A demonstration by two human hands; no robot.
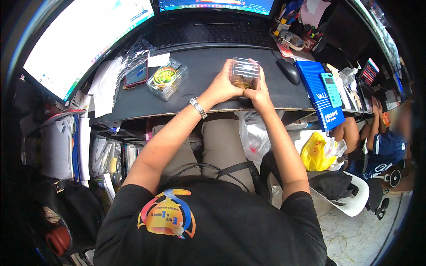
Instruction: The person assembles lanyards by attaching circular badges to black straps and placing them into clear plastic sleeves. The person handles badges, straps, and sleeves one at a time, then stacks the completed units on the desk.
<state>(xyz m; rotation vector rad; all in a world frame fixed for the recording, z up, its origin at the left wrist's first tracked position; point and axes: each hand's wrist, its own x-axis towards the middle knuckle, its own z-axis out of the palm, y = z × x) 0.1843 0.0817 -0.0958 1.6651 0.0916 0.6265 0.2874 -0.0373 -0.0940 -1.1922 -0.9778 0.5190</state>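
Note:
My left hand and my right hand are closed round a clear plastic box, one on each side, above the front part of the black desk. The box has ribbed walls, and something golden-brown shows low in it, too unclear to name. Both thumbs meet at its near end. To the left, on the desk, lies a second clear plastic box with yellow and green rings in or on it. The left wrist wears a metal watch.
A keyboard stands below two monitors. To the right are a black mouse, a blue record book and a turquoise calculator. A phone and papers lie left. Another person sits far right, beyond a yellow bag.

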